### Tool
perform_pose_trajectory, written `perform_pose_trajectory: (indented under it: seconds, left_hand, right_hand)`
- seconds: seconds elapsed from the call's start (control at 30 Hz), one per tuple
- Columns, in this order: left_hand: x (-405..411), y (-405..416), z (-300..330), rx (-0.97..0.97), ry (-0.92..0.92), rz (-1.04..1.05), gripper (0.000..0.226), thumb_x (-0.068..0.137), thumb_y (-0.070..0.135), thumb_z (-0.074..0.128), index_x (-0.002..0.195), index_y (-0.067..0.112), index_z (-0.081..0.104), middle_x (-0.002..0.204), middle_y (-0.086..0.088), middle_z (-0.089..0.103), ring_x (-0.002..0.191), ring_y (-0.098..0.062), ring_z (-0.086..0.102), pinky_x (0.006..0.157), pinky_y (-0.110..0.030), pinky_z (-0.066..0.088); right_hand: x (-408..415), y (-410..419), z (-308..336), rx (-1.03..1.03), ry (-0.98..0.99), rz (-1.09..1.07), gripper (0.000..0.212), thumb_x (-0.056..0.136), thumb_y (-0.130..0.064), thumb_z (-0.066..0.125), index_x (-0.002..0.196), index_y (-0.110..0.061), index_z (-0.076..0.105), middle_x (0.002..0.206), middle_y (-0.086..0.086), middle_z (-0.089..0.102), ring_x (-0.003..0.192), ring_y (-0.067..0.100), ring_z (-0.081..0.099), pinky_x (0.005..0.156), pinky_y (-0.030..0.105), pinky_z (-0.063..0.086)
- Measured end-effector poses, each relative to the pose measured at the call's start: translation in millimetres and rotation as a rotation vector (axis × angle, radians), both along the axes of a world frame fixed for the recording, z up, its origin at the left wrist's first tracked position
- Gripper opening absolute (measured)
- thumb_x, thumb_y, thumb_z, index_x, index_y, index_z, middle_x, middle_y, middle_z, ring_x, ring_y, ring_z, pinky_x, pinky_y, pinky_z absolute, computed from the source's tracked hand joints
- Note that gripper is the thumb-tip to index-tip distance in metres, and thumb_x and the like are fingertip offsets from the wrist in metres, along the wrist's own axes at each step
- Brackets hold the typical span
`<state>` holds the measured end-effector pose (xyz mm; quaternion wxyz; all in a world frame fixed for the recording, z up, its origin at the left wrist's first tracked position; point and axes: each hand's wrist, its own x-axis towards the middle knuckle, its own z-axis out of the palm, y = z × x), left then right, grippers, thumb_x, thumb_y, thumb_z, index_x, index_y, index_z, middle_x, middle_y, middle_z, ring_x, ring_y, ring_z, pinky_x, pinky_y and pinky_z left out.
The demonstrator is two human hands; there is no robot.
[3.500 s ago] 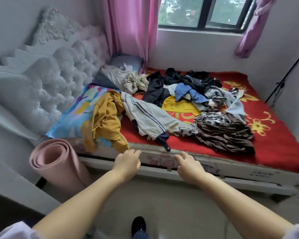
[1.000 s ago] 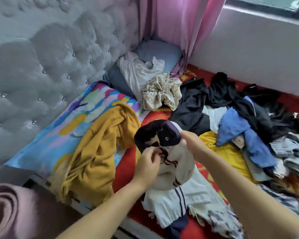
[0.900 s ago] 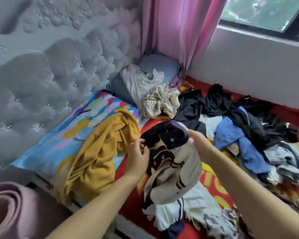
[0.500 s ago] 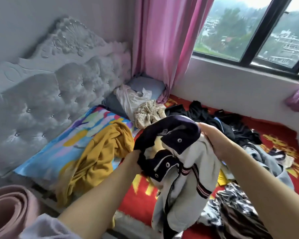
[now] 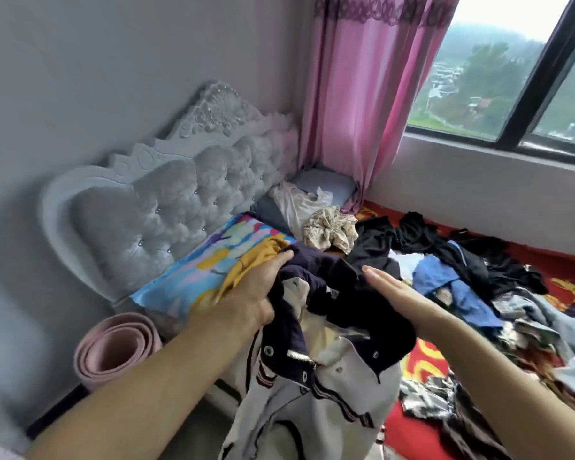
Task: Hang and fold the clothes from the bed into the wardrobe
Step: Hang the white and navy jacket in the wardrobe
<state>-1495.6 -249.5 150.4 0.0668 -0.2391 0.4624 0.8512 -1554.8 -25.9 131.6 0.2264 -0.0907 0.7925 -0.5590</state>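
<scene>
A cream jacket with a dark navy collar and snap buttons hangs lifted in front of me, clear of the bed. My left hand grips its navy collar from the left, fingers curled into the cloth. My right hand lies flat, fingers straight, against the collar's right side. On the red bed cover behind lies a heap of clothes: a mustard garment, a cream patterned bundle, black pieces, a blue top. No wardrobe is in view.
A grey tufted headboard stands at the left, with a colourful pillow below it. A rolled pink mat leans by the bed's corner. A pink curtain hangs beside the window at the back.
The jacket has come up off the bed and closer to me. My right hand has let go of the collar and flattened. The view has tilted up toward the window.
</scene>
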Motion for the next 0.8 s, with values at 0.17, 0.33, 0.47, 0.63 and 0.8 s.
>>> perform_pose_trajectory:
  seconds: [0.17,0.33,0.47,0.63,0.8]
  left_hand:
    - [79,-28,14,-0.066,0.077,0.108,0.025,0.089,0.026,0.062,0.07,0.011,0.066,0.064,-0.007,0.063,0.05,-0.017,0.058,0.051,-0.022,0.048]
    - [202,-75,14,-0.498,0.037,0.224,0.021,0.09,0.025,0.062,0.099,0.009,0.072,0.089,-0.013,0.071,0.07,-0.02,0.065,0.064,-0.025,0.05]
    - [308,-100,19,-0.844,-0.044,-0.014,0.022,0.085,0.021,0.071,0.106,0.021,0.066,0.094,0.004,0.074,0.079,-0.005,0.068,0.069,-0.016,0.052]
    - [404,-139,6,-1.366,-0.46,0.171,0.02,0.084,0.031,0.066,0.067,0.025,0.059,0.071,0.007,0.061,0.075,-0.013,0.061,0.06,-0.024,0.041]
    - [494,-184,25,-1.21,-0.331,0.526,0.026,0.094,0.021,0.054,0.07,0.018,0.062,0.069,0.003,0.064,0.068,-0.013,0.059,0.057,-0.023,0.04]
  right_hand:
    - [30,-53,-30,0.615,0.493,0.355,0.032,0.084,-0.015,0.06,0.115,-0.009,0.061,0.106,0.009,0.068,0.098,0.024,0.063,0.082,0.034,0.045]
    - [85,-104,-7,-0.12,-0.123,0.237,0.018,0.096,-0.007,0.05,0.094,0.003,0.066,0.084,0.021,0.063,0.066,0.027,0.059,0.061,0.033,0.047]
    - [148,-173,32,-0.268,-0.334,0.342,0.019,0.094,-0.011,0.052,0.104,0.002,0.063,0.089,0.018,0.068,0.07,0.026,0.066,0.073,0.037,0.054]
    - [242,-235,81,-0.208,-0.464,0.593,0.017,0.081,-0.016,0.064,0.089,-0.001,0.065,0.079,0.017,0.067,0.068,0.028,0.065,0.076,0.039,0.054]
    - [325,-293,103,-0.126,-0.425,0.842,0.04,0.064,-0.033,0.073,0.092,-0.005,0.071,0.09,0.016,0.069,0.077,0.028,0.066,0.09,0.043,0.05]
